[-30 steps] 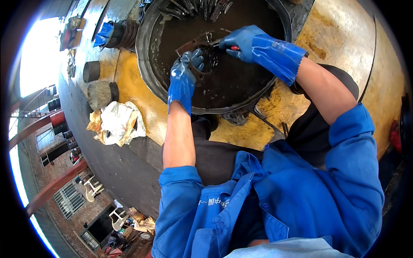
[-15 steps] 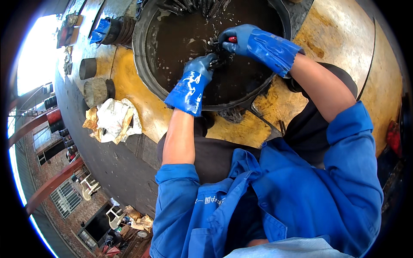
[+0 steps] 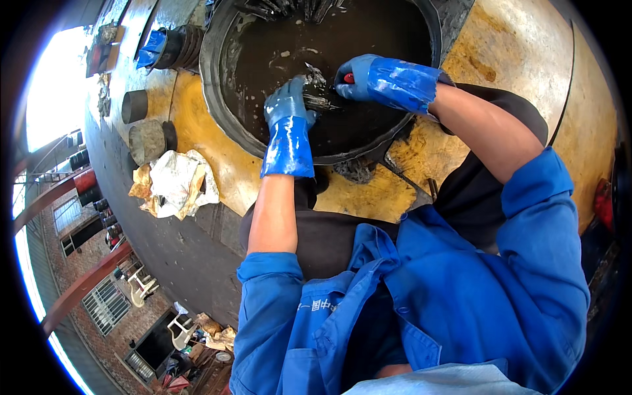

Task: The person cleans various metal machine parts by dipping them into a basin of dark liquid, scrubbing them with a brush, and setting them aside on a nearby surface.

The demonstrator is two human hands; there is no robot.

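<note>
Both my hands wear long blue rubber gloves over a wide round dark tub (image 3: 212,85) of murky brown-black liquid. My left hand (image 3: 287,105) is closed on a dark, wet, ridged piece (image 3: 320,102), its shiny ends sticking out to the right of the fingers. Just to the right, my right hand (image 3: 359,78) grips a tool with a red handle (image 3: 349,78); its working end is hidden by the glove. A small gap separates the two hands. More dark, wet elongated pieces (image 3: 289,8) lie heaped at the tub's far edge.
A crumpled white cloth (image 3: 176,183) lies left of the tub, beside a short grey cylinder (image 3: 148,142) and a dark ring (image 3: 135,105). Stacked dark rings (image 3: 181,47) stand farther back. Yellowish stained sheets (image 3: 507,52) cover the floor at right; my knees flank the tub's near side.
My left hand has moved slightly left and up, turning so the ridged piece shows more. The right hand has shifted a little down, and the gap between the hands has changed.
</note>
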